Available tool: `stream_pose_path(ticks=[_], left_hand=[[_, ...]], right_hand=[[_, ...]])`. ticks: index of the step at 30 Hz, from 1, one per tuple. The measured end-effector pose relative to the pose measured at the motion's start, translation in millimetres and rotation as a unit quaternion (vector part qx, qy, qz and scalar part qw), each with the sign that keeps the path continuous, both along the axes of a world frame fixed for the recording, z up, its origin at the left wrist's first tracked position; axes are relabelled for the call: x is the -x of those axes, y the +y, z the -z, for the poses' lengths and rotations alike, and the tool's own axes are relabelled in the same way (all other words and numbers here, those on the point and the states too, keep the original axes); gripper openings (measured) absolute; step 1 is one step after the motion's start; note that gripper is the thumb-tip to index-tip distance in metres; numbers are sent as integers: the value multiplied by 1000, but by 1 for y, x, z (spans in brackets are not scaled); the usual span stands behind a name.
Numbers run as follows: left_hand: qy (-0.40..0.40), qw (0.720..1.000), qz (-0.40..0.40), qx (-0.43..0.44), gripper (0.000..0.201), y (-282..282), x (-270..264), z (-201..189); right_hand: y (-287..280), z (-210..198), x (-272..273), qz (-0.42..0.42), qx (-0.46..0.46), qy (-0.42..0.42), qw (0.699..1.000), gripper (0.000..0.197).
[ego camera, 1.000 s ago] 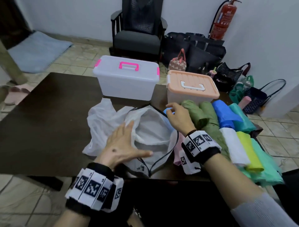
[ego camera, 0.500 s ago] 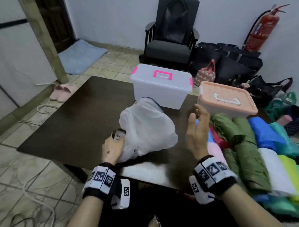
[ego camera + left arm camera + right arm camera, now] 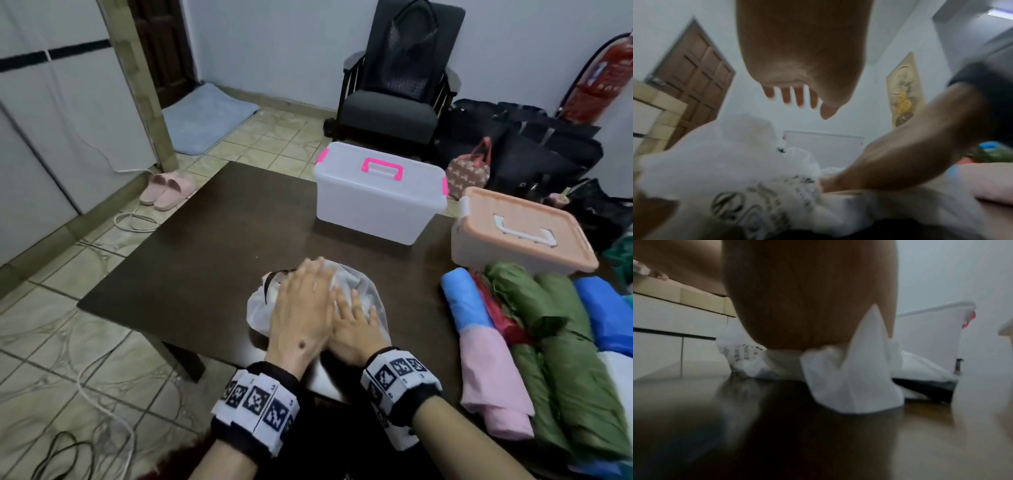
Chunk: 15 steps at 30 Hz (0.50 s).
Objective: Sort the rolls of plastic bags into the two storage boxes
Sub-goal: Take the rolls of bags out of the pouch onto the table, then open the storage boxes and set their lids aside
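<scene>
A crumpled white plastic bag (image 3: 371,301) with black print lies near the front edge of the dark table (image 3: 205,257). My left hand (image 3: 305,298) is spread over its top with straight fingers; in the left wrist view the fingers (image 3: 799,99) hover just above the bag (image 3: 725,162). My right hand (image 3: 352,315) presses flat on the bag beside it, partly under the left. Rolls of bags lie at the right: blue (image 3: 460,301), pink (image 3: 489,383), red (image 3: 493,308), green (image 3: 565,342). Behind stand a clear box with pink handle (image 3: 376,192) and a peach-lidded box (image 3: 520,233), both closed.
Bare table top stretches left of the bag and toward the clear box. A dark armchair (image 3: 390,113), black bags (image 3: 520,147) and a red fire extinguisher (image 3: 603,78) line the back wall. Pink slippers (image 3: 168,186) and cables (image 3: 96,394) lie on the tiled floor.
The puffed-up bag has been squashed into a low bundle. My left hand let go of its edge and moved on top; my right hand came down from the air onto it.
</scene>
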<state>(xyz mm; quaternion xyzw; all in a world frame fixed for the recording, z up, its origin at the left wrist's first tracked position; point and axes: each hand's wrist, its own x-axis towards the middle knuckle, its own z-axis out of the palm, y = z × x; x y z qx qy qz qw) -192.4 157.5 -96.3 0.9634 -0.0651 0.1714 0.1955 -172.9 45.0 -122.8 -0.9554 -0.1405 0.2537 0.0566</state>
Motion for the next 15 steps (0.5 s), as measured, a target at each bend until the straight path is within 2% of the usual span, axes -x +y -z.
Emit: stream_pose_path(ticks=[1, 3, 4, 6, 8, 10, 11, 13, 14, 15], left_hand=[[81, 996, 14, 23, 52, -1, 2, 3], [284, 958, -11, 22, 53, 9, 1, 14], [337, 941, -22, -10, 54, 16, -2, 18], [366, 929, -36, -43, 58, 30, -11, 22], [363, 928, -56, -63, 57, 40, -19, 11], [305, 946, -69, -90, 53, 42, -18, 0], [237, 963, -77, -105, 53, 39, -14, -2], [101, 986, -87, -103, 59, 27, -2, -8], [78, 990, -71, -88, 67, 21, 5, -12], [127, 987, -57, -75, 76, 15, 10, -14]], right_hand=[[0, -1, -4, 3, -5, 33, 999, 60], [-2, -8, -12, 16, -43, 92, 995, 55], [-3, -14, -16, 24, -72, 112, 991, 52], [-6, -27, -22, 44, -172, 123, 976, 47], [-7, -45, -28, 45, -261, 60, 962, 39], [-5, -67, -44, -7, -230, -105, 968, 34], [-3, -79, -58, -35, -203, -182, 961, 33], [0, -102, -92, -31, -192, -269, 943, 33], [2, -112, -111, -12, -182, -291, 939, 35], [2, -119, -130, 6, -158, -308, 938, 40]])
